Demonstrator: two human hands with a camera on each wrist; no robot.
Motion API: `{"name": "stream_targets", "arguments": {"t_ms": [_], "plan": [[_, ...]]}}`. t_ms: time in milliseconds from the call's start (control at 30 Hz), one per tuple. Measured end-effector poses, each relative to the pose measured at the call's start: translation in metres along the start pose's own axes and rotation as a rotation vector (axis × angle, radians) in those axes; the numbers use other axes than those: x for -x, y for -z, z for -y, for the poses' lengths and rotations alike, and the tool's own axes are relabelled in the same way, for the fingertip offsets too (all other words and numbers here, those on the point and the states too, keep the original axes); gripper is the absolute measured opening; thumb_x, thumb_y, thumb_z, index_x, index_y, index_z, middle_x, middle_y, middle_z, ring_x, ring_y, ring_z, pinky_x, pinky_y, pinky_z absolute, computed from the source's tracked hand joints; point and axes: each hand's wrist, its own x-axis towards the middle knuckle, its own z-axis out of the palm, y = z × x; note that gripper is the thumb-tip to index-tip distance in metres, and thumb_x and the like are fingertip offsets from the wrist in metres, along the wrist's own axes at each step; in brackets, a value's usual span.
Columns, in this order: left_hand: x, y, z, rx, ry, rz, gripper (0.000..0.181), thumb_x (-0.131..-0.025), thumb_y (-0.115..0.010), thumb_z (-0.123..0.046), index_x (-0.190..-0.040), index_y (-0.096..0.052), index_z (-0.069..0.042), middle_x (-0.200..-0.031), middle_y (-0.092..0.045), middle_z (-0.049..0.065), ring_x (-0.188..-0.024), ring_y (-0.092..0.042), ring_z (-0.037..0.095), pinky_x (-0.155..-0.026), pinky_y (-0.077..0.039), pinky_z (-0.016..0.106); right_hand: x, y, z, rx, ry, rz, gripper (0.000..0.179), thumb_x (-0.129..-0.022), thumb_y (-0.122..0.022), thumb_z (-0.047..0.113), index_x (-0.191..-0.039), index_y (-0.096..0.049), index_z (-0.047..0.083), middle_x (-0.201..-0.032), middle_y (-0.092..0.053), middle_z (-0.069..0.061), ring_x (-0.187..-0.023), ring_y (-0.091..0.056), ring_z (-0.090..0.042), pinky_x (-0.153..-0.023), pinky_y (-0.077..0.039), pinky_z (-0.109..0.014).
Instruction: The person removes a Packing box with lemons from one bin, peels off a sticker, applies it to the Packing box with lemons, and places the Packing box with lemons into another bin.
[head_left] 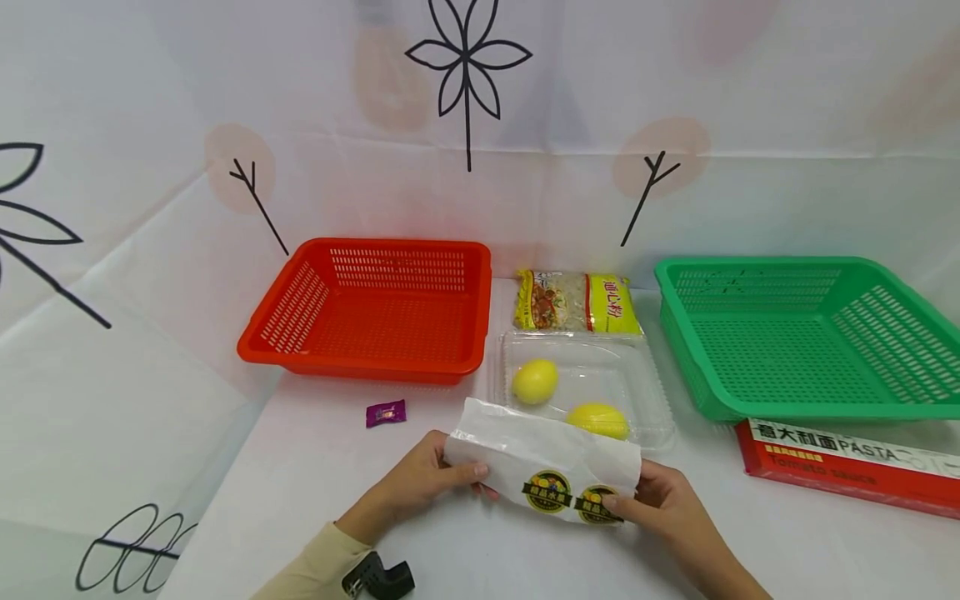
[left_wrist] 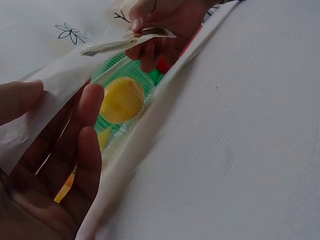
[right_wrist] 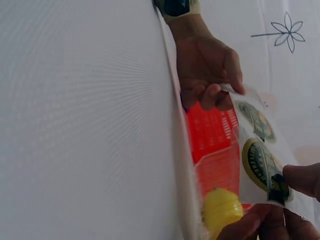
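Observation:
A white sticker sheet (head_left: 525,446) with two round dark-and-yellow labels (head_left: 547,490) is stretched between my hands above the table. My left hand (head_left: 412,482) pinches its left end, thumb on top and fingers beneath. At the other end, my right hand (head_left: 667,510) pinches the sheet with the thumb on the right-hand label (right_wrist: 281,187). Just behind the sheet lies a clear plastic tray (head_left: 600,367) holding two yellow lemons, one whole in view (head_left: 535,382). The sheet partly hides the second lemon (head_left: 598,419) and the tray's front edge.
A red basket (head_left: 397,367) stands at the back left, a green basket (head_left: 810,410) at the right. Behind the tray lies a yellow pasta bag (head_left: 577,302). A purple wrapped candy (head_left: 386,413) is left of the sheet; a red pasta box (head_left: 855,471) lies before the green basket.

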Motion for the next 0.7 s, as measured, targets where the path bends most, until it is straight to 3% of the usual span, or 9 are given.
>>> {"name": "stream_targets", "arguments": {"t_ms": [200, 433, 700], "plan": [[-0.0005, 0.0005, -0.0009, -0.015, 0.014, -0.021, 0.029, -0.105, -0.063, -0.011, -0.123, -0.065, 0.011, -0.092, -0.074, 0.028, -0.094, -0.072, 0.029, -0.079, -0.047, 0.029, -0.0025, 0.0036, -0.0040, -0.091, 0.015, 0.084, 0.039, -0.097, -0.059, -0.012, -0.125, -0.070, 0.012, -0.118, -0.074, -0.006, -0.105, -0.069, -0.012, -0.088, -0.057, -0.029], [-0.0012, 0.0005, -0.0004, -0.010, 0.042, -0.032, 0.026, -0.105, -0.063, -0.011, -0.115, -0.066, 0.013, -0.091, -0.070, 0.035, -0.090, -0.067, 0.018, -0.079, -0.048, 0.027, -0.0047, 0.0038, -0.0080, -0.235, 0.013, 0.205, 0.045, -0.099, -0.051, -0.015, -0.129, -0.068, 0.014, -0.122, -0.073, -0.007, -0.110, -0.068, -0.014, -0.092, -0.056, -0.030], [-0.0012, -0.0008, 0.0007, -0.038, 0.028, -0.015, 0.026, -0.105, -0.063, -0.012, -0.113, -0.068, 0.012, -0.092, -0.071, 0.033, -0.087, -0.064, 0.019, -0.077, -0.049, 0.026, -0.0035, 0.0027, -0.0087, -0.240, -0.008, 0.276, 0.044, -0.102, -0.050, -0.013, -0.133, -0.065, 0.013, -0.126, -0.071, -0.008, -0.114, -0.066, -0.015, -0.097, -0.054, -0.031]]}}
